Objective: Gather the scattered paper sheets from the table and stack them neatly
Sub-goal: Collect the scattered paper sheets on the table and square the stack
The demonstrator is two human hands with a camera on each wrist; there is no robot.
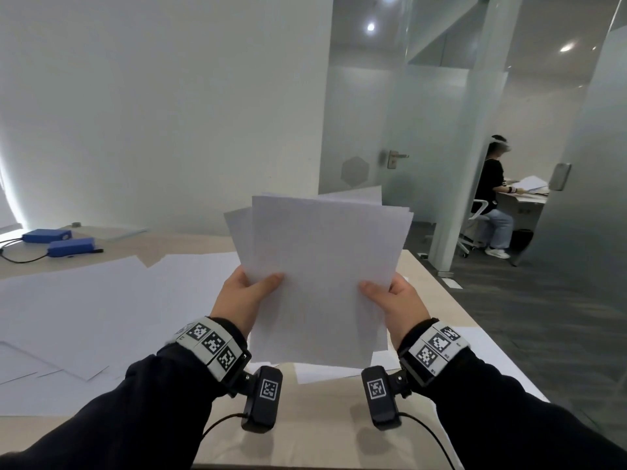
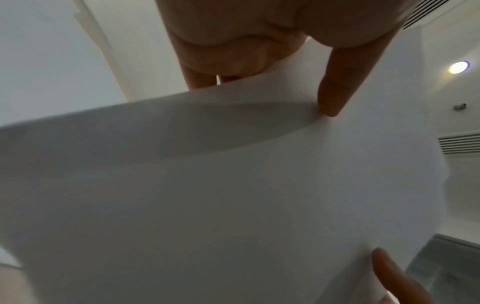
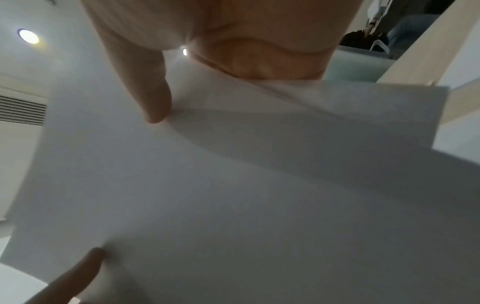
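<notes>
The left hand [image 1: 246,293] and right hand [image 1: 395,300] each pinched a side edge of the bundle of sheets [image 1: 322,276], thumbs in front, above the tabletop [image 1: 319,418]. The paper looked light, limp and slippery, its top edges fanned; more loose sheets [image 1: 84,310] lay below, best lifted by their edges.

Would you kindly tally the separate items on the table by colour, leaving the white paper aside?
Blue boxes: 2
Black cables: 1
Black pens: 1
Total: 4
</notes>
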